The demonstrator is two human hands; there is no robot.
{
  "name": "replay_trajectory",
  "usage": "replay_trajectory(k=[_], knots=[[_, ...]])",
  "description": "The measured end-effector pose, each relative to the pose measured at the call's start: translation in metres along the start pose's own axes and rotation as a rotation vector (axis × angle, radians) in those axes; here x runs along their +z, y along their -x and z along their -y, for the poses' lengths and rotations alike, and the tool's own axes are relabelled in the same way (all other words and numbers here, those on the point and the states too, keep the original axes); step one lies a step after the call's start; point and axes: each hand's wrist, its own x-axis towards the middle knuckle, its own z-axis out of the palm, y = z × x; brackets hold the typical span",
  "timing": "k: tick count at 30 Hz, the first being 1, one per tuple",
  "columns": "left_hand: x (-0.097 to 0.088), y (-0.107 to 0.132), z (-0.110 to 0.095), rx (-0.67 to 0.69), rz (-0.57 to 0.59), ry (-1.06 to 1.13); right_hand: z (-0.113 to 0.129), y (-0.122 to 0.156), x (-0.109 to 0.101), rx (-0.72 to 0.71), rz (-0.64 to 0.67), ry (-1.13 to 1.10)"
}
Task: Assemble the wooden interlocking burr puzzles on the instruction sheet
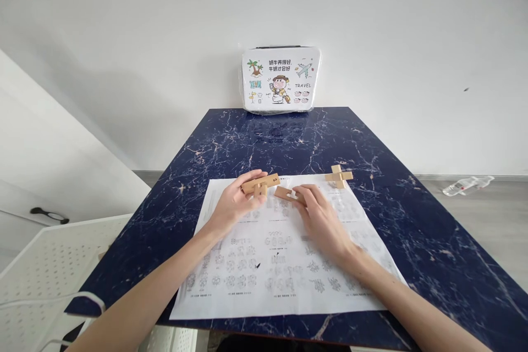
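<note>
My left hand [236,202] is closed around a pale wooden puzzle bar [261,183] with a small cross piece under it, held just above the printed sheet [275,264]. My right hand [319,219] pinches a second flat notched wooden piece [285,194] that rests on the sheet, a little right of the first. A small assembled wooden cross [339,176] lies apart at the sheet's far right corner, untouched.
The sheet lies on a dark blue marbled table [412,220]. A white illustrated box [281,80] stands against the wall at the table's far edge. A white perforated rack [49,269] is at the left, and a plastic bottle [466,185] lies on the floor at the right.
</note>
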Motion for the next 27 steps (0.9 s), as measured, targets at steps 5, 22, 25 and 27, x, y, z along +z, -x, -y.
replay_trajectory(k=[5, 22, 25, 27], knots=[[0.005, 0.002, -0.001, 0.075, 0.029, -0.064, -0.001, -0.006, -0.006, 0.216, -0.054, -0.223], [0.006, 0.001, 0.001, 0.050, 0.033, -0.041, -0.003, -0.016, -0.020, 0.617, -0.026, -1.190], [0.007, 0.002, 0.000, 0.014, 0.044, -0.015, 0.002, -0.017, -0.021, 0.615, 0.020, -1.253], [0.007, 0.001, 0.001, 0.003, 0.064, 0.016, 0.003, -0.016, -0.019, 0.616, 0.057, -1.280]])
